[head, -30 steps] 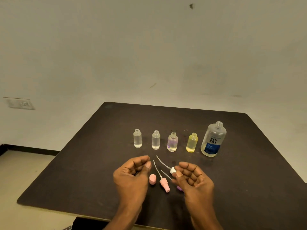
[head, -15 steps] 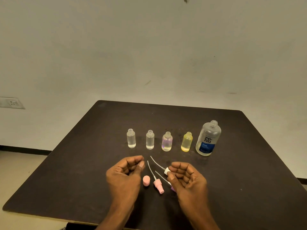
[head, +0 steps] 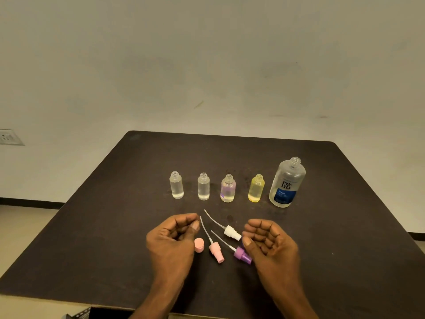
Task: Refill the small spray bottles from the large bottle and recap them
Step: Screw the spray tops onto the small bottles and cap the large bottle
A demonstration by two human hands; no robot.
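Observation:
Several small uncapped bottles stand in a row on the dark table [head: 115, 226]: two clear ones [head: 176, 185] [head: 203, 186], a purplish one [head: 228, 188] and a yellow one [head: 256, 188]. Right of them stands the large uncapped bottle [head: 287, 182] with a blue label. In front lie a white spray head [head: 232, 233], a pink spray head [head: 216, 251], a purple spray head [head: 242, 254] and a pink cap [head: 199, 245]. My left hand [head: 172, 238] hovers left of these, fingers curled, empty. My right hand [head: 269, 240] hovers to their right, palm up, fingers loosely curled, holding nothing.
A pale wall rises behind the table, with a socket [head: 7, 137] at the far left. Floor shows beyond the table's left edge. The table's near edge runs just below my forearms.
My right hand has drawn away to the right from the white spray head, which now lies on the table. My left hand has barely moved.

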